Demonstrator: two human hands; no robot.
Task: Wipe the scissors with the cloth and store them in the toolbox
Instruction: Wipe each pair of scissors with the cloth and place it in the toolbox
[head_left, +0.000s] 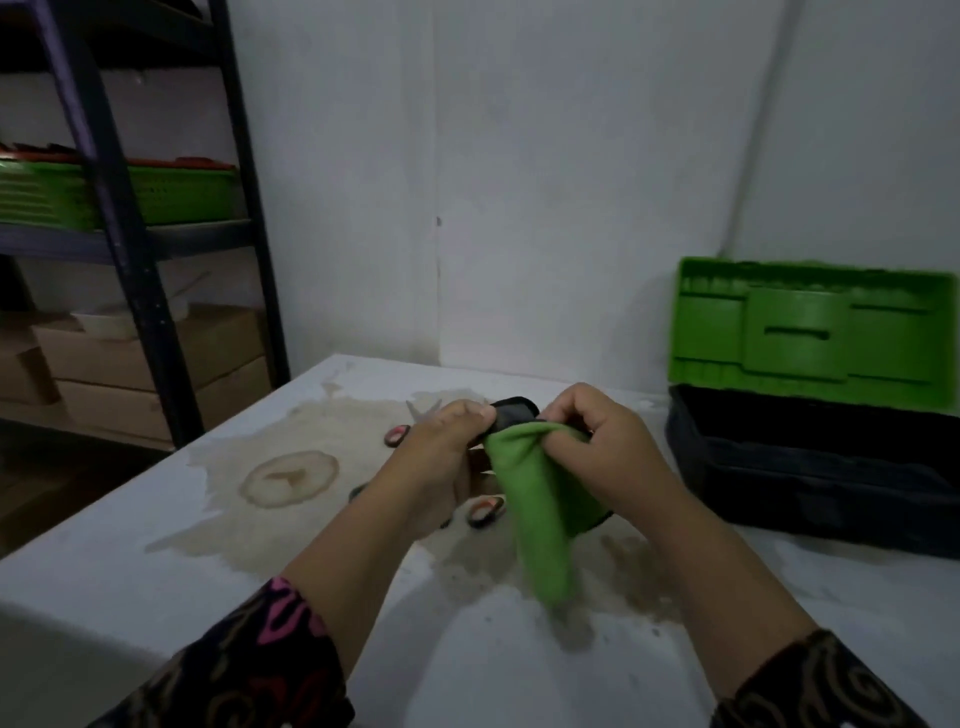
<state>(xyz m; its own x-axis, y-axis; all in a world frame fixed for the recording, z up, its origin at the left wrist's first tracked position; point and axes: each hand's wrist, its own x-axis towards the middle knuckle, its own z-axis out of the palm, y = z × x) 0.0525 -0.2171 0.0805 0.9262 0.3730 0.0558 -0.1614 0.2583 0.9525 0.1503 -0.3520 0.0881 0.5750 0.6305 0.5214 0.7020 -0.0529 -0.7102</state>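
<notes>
We are at the wiping step, in the middle of the frame: our left hand (447, 449) pinches the black scissors (513, 413) by the handle, and our right hand (597, 441) clamps the green cloth (543, 519) round the rest, above the table (156, 551). The toolbox (779, 467) stands open at right. Next, we judge, we draw the cloth along the blades, then carry the scissors right into the box

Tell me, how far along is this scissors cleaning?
Midway. The toolbox already stands open. The left hand holds the black-handled scissors while the right hand holds the green cloth against them. Storing them is left, and red-handled scissors lie on the table.
</notes>
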